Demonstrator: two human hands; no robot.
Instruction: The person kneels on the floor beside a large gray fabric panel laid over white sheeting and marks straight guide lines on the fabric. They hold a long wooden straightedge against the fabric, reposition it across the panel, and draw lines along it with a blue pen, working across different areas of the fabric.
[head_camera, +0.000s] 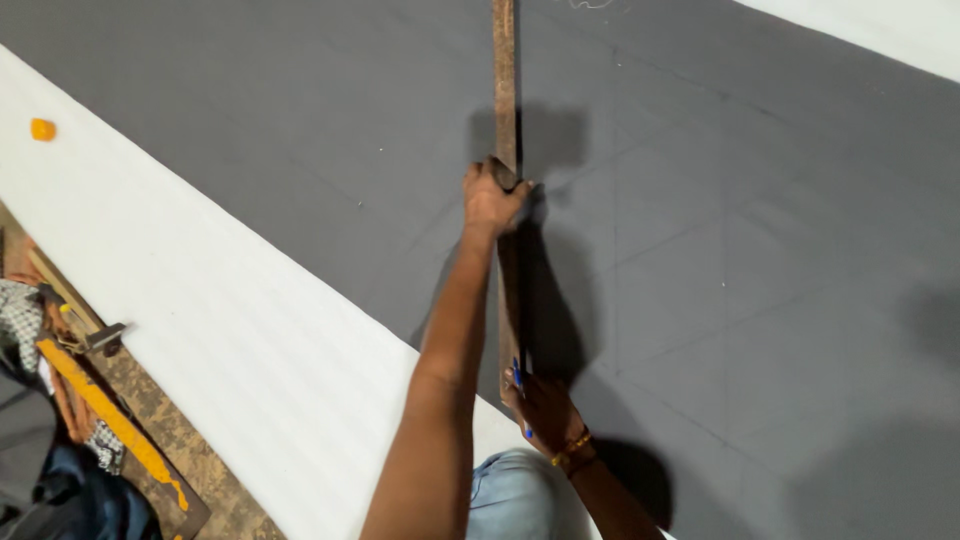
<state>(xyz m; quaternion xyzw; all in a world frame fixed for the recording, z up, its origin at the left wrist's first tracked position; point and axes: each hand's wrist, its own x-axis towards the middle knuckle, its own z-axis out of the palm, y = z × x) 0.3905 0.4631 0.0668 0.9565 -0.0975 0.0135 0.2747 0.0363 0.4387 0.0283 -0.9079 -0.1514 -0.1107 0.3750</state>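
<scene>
A long brown wooden strip (506, 90) lay flat on a big grey sheet (760, 260). The left hand (493, 198) reached far out and pressed down on the strip, with its fingers curled over the strip's edge. The right hand (540, 400) sat close to the body, at the near end of the strip, and held a blue pen (518, 372) against it (only part of the pen showed). A white sheet (220, 320) lay beside the grey 1. A small orange thing (42, 129) rested on the white sheet, far off to the left.
</scene>
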